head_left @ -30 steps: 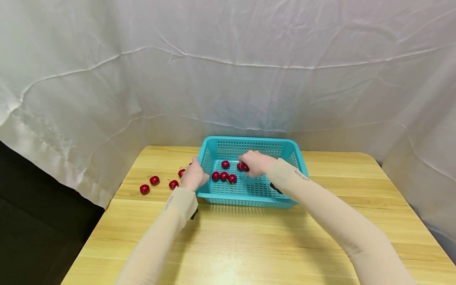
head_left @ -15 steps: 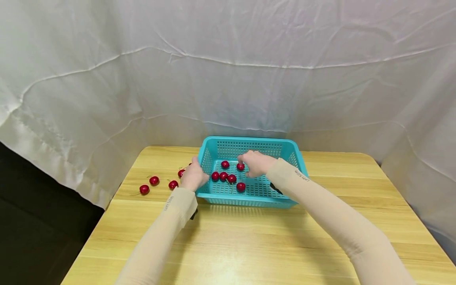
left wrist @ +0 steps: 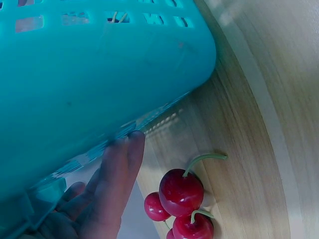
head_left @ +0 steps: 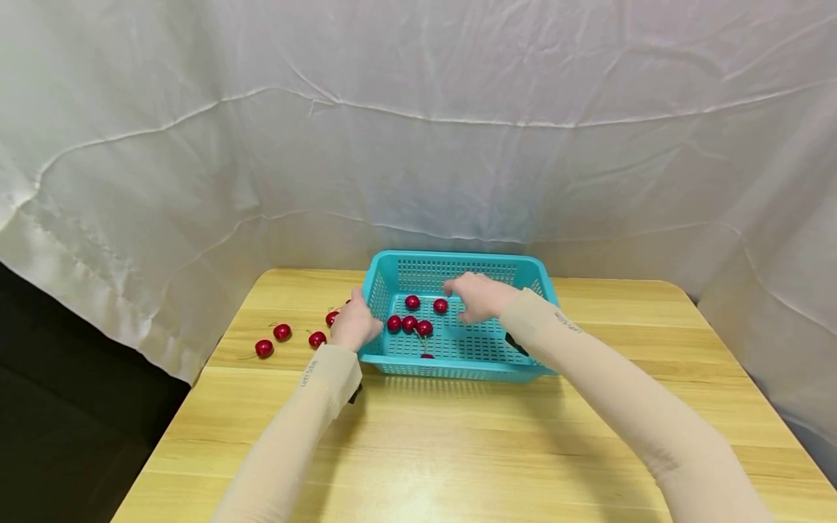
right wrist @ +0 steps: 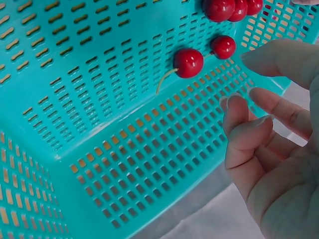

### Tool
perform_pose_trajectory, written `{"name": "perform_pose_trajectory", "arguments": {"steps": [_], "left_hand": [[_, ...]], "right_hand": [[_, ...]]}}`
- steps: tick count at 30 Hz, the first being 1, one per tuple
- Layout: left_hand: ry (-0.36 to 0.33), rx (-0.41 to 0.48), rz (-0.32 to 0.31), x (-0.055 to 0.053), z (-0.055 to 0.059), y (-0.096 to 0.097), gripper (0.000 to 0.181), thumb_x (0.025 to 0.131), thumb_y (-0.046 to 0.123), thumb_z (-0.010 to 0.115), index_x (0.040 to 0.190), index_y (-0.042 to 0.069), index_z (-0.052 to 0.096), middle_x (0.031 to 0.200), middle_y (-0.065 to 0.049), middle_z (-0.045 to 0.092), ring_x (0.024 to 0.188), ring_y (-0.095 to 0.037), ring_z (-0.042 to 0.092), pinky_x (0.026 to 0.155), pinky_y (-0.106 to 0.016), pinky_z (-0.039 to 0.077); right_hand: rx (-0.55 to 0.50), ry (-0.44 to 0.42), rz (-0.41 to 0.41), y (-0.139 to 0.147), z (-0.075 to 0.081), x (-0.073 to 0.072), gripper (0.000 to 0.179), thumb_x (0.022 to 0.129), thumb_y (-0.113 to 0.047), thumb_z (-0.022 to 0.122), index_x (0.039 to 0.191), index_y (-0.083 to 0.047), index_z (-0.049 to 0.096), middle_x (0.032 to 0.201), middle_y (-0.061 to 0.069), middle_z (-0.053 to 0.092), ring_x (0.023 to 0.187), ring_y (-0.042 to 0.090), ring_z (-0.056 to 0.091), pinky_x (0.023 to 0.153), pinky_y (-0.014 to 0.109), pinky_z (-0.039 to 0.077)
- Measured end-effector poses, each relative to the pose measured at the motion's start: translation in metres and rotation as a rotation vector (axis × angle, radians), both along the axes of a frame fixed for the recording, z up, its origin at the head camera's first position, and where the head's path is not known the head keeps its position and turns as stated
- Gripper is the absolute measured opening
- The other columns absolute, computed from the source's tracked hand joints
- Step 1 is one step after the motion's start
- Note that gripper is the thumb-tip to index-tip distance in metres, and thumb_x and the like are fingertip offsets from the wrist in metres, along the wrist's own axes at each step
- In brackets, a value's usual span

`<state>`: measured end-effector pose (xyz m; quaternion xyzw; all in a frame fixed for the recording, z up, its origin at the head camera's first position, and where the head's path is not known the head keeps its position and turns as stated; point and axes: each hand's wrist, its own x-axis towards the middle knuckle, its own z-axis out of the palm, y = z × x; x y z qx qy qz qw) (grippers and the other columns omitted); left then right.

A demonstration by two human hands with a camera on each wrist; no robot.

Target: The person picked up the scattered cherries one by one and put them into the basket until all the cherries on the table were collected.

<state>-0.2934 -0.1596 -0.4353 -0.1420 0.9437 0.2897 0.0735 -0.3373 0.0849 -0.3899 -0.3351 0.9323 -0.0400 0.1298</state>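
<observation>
My left hand point(head_left: 354, 324) grips the left wall of a turquoise plastic basket point(head_left: 464, 372), its thumb over the rim. In the left wrist view, straight fingers point(left wrist: 117, 172) lie along the outside wall; the thumb is hidden. Over the basket floor hangs my right hand point(head_left: 480, 296), thumb and fingers apart and loosely bent around nothing. Just left of it lies a red cherry point(head_left: 441, 306). Several more red cherries point(head_left: 409, 324) with stems sit inside, toward the left. One cherry point(head_left: 427, 356) is mostly hidden behind the front rim.
Several cherries point(head_left: 264, 349) lie on the wooden table point(head_left: 418, 450) left of the basket, some close to my left hand. A pale cloth curtain point(head_left: 418, 174) hangs behind the table and along its sides.
My right hand let go of a cherry, which dropped into the basket and rolled toward the front wall. The hand then drew slightly right, fingers spreading. My left hand stayed in place.
</observation>
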Motion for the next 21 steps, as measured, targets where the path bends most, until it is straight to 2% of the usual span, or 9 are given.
{"name": "perform_pose_trajectory", "arguments": {"steps": [6, 12, 21], "left_hand": [[-0.005, 0.004, 0.004, 0.000, 0.001, -0.001, 0.081, 0.089, 0.015, 0.071, 0.152, 0.010, 0.021, 0.139, -0.023, 0.055, 0.117, -0.040, 0.059, 0.101, -0.060, 0.052], [-0.001, 0.008, 0.005, 0.001, 0.001, -0.002, 0.080, 0.088, 0.014, 0.071, 0.150, 0.010, 0.022, 0.138, -0.023, 0.055, 0.117, -0.041, 0.059, 0.101, -0.061, 0.052], [-0.002, 0.013, -0.002, 0.001, 0.002, -0.003, 0.081, 0.087, 0.014, 0.071, 0.152, 0.010, 0.022, 0.140, -0.023, 0.054, 0.118, -0.041, 0.059, 0.101, -0.061, 0.052]], "right_hand": [[-0.016, 0.013, -0.014, 0.012, 0.009, 0.005, 0.048, 0.092, -0.015, 0.071, 0.136, -0.006, 0.056, 0.135, 0.017, 0.062, 0.112, 0.032, 0.065, 0.096, 0.046, 0.056], [-0.024, 0.028, -0.030, 0.029, 0.015, 0.008, 0.046, 0.091, -0.017, 0.072, 0.133, -0.006, 0.057, 0.113, 0.013, 0.067, 0.092, 0.025, 0.060, 0.082, 0.040, 0.055], [-0.120, 0.080, -0.049, 0.061, 0.023, 0.019, 0.043, 0.089, -0.015, 0.073, 0.128, -0.006, 0.060, 0.103, 0.010, 0.065, 0.088, 0.023, 0.057, 0.080, 0.040, 0.054]]}}
